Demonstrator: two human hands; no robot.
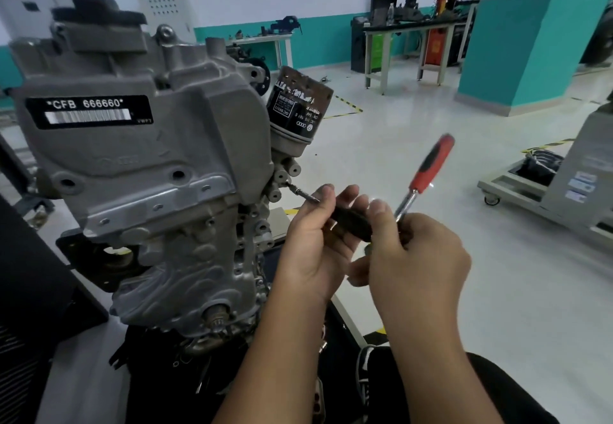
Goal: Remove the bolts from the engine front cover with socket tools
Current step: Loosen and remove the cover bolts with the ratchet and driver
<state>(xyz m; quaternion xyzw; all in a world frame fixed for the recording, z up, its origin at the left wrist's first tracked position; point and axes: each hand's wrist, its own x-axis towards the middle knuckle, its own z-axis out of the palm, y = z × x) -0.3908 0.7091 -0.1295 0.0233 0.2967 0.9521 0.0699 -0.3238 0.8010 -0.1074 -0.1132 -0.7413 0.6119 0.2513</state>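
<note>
Engine front cover [132,158]: cast grey metal, ribbed, matte; sits left of both hands. Left hand [318,241] grips black-handled driver [351,223], thin steel shaft meeting boss at cover's right edge. Right hand [418,257] holds ratchet [428,171], chrome shank, red-black rubber grip. Judgement: tools stiff, light; bolts small, easily dropped; take rubber handles.

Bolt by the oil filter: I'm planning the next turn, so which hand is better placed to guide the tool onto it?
Left hand: its fingertips already hold the driver's shaft at the bolt.
</note>
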